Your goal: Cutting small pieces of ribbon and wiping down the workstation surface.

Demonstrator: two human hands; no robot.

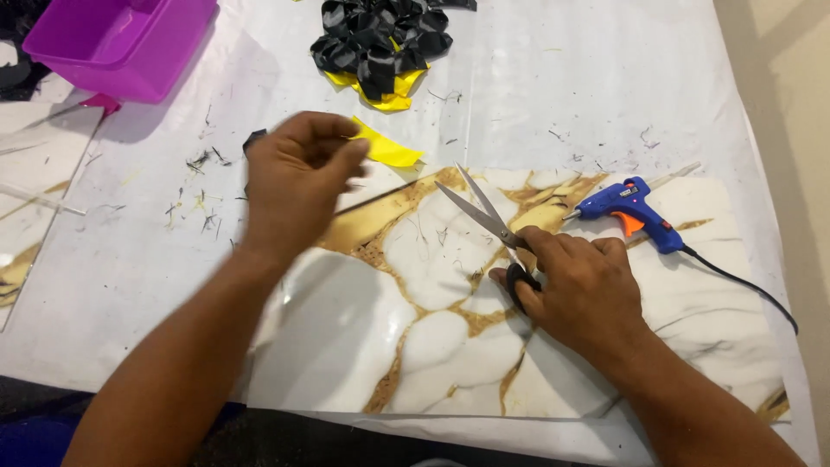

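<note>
My left hand point(294, 177) is raised over the table and pinches a small yellow fabric piece point(386, 149) between thumb and fingers. A bit of black material shows behind that hand at its upper left. My right hand point(581, 290) grips the black handles of a pair of scissors point(484, 213), whose silver blades are spread apart and point up-left toward the yellow piece. The blades rest over a marble-patterned tile point(432, 346) with white and gold veins.
A blue hot glue gun point(631, 210) with an orange trigger lies right of the scissors, its black cord trailing right. A pile of black and yellow fabric petals point(380, 47) sits at the top. A purple plastic bin point(117, 39) stands top left. Thread scraps litter the white sheet.
</note>
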